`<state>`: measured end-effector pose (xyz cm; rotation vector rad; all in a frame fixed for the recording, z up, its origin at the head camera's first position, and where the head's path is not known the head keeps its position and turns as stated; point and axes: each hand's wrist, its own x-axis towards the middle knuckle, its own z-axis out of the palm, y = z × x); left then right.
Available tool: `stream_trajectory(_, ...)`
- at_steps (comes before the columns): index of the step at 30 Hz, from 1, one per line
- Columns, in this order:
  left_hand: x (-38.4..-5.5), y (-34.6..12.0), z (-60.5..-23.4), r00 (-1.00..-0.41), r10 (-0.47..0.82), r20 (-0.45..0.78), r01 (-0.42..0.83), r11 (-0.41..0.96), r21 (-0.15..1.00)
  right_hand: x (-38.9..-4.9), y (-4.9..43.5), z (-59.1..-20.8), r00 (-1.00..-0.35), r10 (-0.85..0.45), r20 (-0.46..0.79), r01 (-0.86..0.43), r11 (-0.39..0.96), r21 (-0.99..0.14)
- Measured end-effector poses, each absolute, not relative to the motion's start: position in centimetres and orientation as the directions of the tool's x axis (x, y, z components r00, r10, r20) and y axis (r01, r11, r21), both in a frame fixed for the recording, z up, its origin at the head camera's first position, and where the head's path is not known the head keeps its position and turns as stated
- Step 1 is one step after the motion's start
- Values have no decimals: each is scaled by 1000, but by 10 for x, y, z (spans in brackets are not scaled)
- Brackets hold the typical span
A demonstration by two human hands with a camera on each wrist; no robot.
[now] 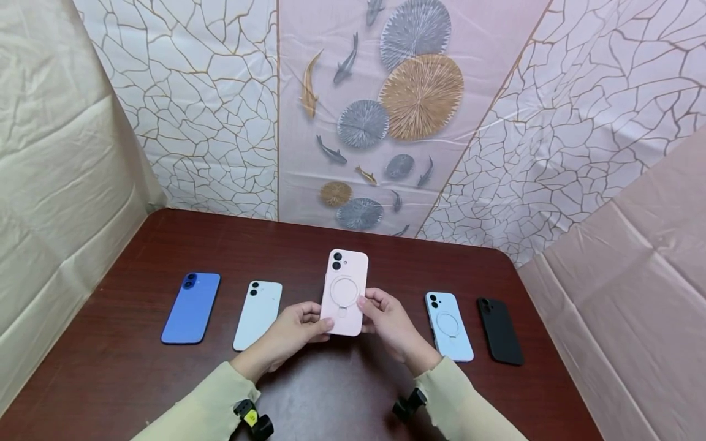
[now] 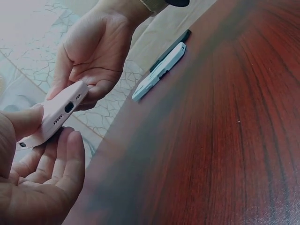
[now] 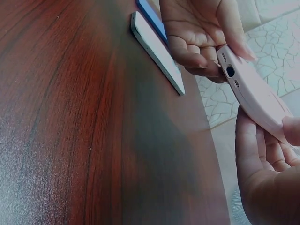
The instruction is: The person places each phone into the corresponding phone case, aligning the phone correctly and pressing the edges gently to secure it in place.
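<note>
A pink phone case [image 1: 344,320] with a ring on its back and two camera lenses at its top left is held up over the table by both hands. My left hand [image 1: 295,331] pinches its lower left edge, thumb on the back and fingers beneath. On the opposite edge my right hand [image 1: 390,321] grips it, thumb lying beside the ring. The bottom end of the pink case [image 2: 61,112], with its dark port opening, faces the left wrist view; the right wrist view shows that end of the case [image 3: 253,89] too. Whatever lies on its front side is hidden.
On the dark red wooden table [image 1: 325,392], a blue phone [image 1: 192,309] and a white phone [image 1: 258,313] lie left of the hands. To the right lie a light blue phone case [image 1: 453,340] with a ring and a black phone [image 1: 501,332]. A patterned curtain [image 1: 220,110] hangs behind.
</note>
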<state>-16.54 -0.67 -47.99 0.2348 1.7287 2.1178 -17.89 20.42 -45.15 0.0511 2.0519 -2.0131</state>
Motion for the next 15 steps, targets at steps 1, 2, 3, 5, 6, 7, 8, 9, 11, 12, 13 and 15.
stream_trajectory(1, -165, -7, -479, -909, 400, -118, -195, -157, 968, -179, 204, -451, -964, -159, -212, 209, 36, -977)
stream_trajectory(2, -165, -7, -479, -910, 398, -117, -193, -157, 969, -179, 204, -451, -965, -160, -210, 207, 37, -978)
stream_trajectory(3, -165, -7, -478, -911, 396, -116, -191, -155, 969, -179, 204, -451, -964, -159, -213, 210, 36, -977)
stream_trajectory(5, -166, -7, -477, -913, 394, -110, -181, -148, 972, -179, 204, -451, -964, -159, -215, 212, 36, -977)
stream_trajectory(6, -166, -7, -476, -913, 394, -105, -174, -144, 974, -179, 205, -451, -963, -159, -217, 215, 32, -976)
stream_trajectory(7, -166, -7, -475, -914, 393, -101, -169, -140, 976, -179, 204, -450, -962, -160, -221, 220, 27, -975)
stream_trajectory(8, -166, -7, -475, -914, 393, -99, -164, -137, 977, -179, 205, -450, -961, -163, -224, 224, 23, -974)
stream_trajectory(9, -165, -7, -474, -914, 395, -96, -162, -136, 977, -179, 205, -450, -959, -168, -228, 228, 22, -973)
stream_trajectory(11, -165, -8, -475, -912, 399, -93, -160, -139, 977, -178, 205, -449, -955, -184, -232, 233, 16, -972)
stream_trajectory(12, -165, -8, -475, -911, 401, -93, -162, -142, 976, -178, 205, -449, -953, -193, -234, 236, 12, -972)
stream_trajectory(13, -166, -8, -475, -910, 403, -96, -168, -147, 975, -178, 205, -448, -951, -203, -234, 237, 10, -971)
stream_trajectory(15, -166, -9, -476, -907, 410, -99, -178, -160, 971, -178, 205, -447, -948, -220, -231, 235, 10, -972)
